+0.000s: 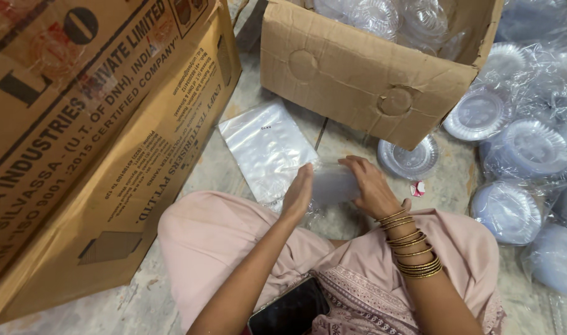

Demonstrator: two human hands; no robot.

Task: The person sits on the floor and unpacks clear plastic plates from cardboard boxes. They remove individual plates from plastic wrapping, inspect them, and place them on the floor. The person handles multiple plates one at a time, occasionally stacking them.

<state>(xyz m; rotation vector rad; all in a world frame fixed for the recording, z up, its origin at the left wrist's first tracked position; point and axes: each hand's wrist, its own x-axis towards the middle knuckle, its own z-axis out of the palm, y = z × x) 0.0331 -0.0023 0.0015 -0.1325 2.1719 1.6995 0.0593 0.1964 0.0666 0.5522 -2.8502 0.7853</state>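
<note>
Clear plastic stack: round clear plastic stack of plates looked hazy, pale bluish, wrapped.
Left hand: flat, fingers together, pressed on it.
Right hand: cupped over it.

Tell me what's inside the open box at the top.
The box holds clear plastic bowls, seen only over its top edge. Its cardboard wall hides everything lower, so how deep the pile goes cannot be seen.

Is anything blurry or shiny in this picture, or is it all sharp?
Head view: soft, even light with faint shadows. The left hand and right hand look slightly smeared around the clear stack between them. Glare whitens the plastic bag and the wrapped plates. The cardboard box bulges toward the edge.
</note>
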